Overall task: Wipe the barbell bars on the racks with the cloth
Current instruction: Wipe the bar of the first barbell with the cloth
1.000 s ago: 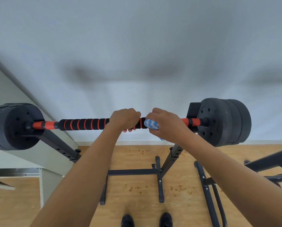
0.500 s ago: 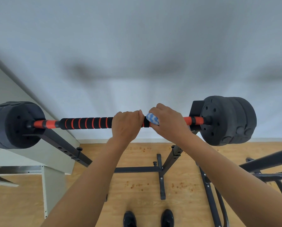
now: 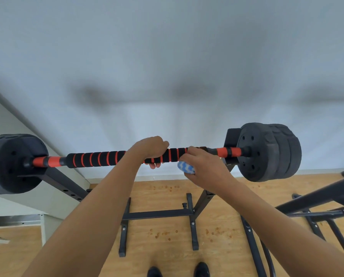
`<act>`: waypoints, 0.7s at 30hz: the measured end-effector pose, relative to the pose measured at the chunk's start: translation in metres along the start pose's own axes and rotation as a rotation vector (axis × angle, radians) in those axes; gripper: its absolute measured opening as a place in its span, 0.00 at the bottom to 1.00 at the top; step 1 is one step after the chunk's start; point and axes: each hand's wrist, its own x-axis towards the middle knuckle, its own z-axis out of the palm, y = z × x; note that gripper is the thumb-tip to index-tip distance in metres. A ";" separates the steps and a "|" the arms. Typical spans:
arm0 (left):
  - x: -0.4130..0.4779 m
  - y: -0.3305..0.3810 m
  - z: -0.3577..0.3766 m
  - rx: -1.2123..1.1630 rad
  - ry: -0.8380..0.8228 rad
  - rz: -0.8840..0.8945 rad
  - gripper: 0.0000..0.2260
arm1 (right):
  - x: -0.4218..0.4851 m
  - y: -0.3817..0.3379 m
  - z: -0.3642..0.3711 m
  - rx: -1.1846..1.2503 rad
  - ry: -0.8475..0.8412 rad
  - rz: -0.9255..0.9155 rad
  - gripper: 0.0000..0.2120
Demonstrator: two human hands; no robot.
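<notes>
A barbell bar [image 3: 99,157] with black foam grip and orange rings lies across a black rack [image 3: 67,182], with black weight plates at the left end [image 3: 13,162] and the right end [image 3: 267,151]. My left hand [image 3: 150,148] grips the bar near its middle, fingers curled over the top. Just to its right my right hand [image 3: 205,166] holds a balled blue-and-white cloth [image 3: 186,167], which shows just below the bar's right half.
The rack's base bars [image 3: 157,213] stand on the wooden floor in front of my shoes [image 3: 202,269]. A second black rack [image 3: 317,198] reaches in from the right. A white wall is behind, and a grey bench edge [image 3: 13,219] is at the left.
My right hand with the cloth has slid right along the bar, away from my left hand, and dropped slightly below it. The left hand keeps its grip.
</notes>
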 end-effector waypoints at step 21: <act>-0.022 -0.035 0.060 0.550 0.718 0.378 0.21 | 0.048 0.023 -0.033 0.193 -0.150 0.166 0.04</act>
